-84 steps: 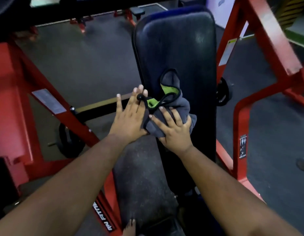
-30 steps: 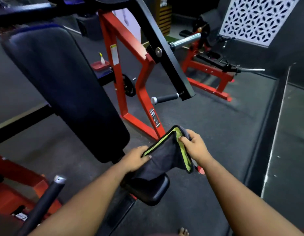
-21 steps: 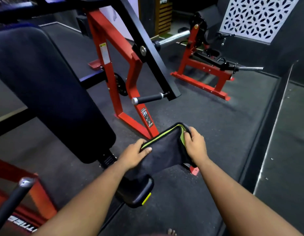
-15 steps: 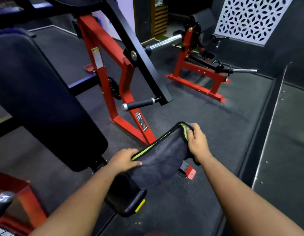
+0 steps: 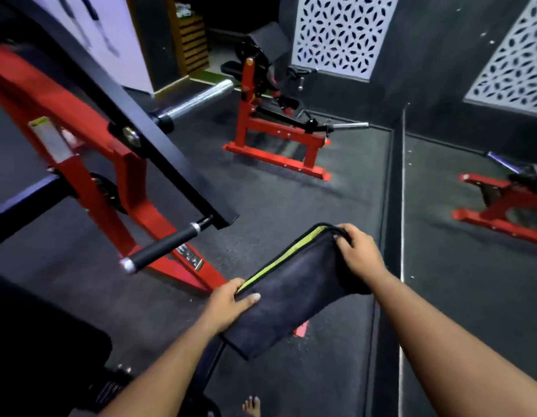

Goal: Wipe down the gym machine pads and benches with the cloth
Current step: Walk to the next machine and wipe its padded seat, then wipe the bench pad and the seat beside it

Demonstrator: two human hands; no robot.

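Head cam: left hand (image 5: 228, 302) and right hand (image 5: 359, 251) each grip the cloth (image 5: 291, 290) ends; a loose pinch could drop it onto the floor (image 5: 291, 200).

Dark grey cloth (image 5: 294, 299) with lime-green edge; red machine frame (image 5: 110, 188)

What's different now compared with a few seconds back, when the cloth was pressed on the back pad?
The cloth has come off the back pad and is now held in the air, stretched between the left hand and right hand. The view has swung right, away from the pad and toward the far red machine. Both hands grip the cloth as before, and it stays folded with its green edge showing.
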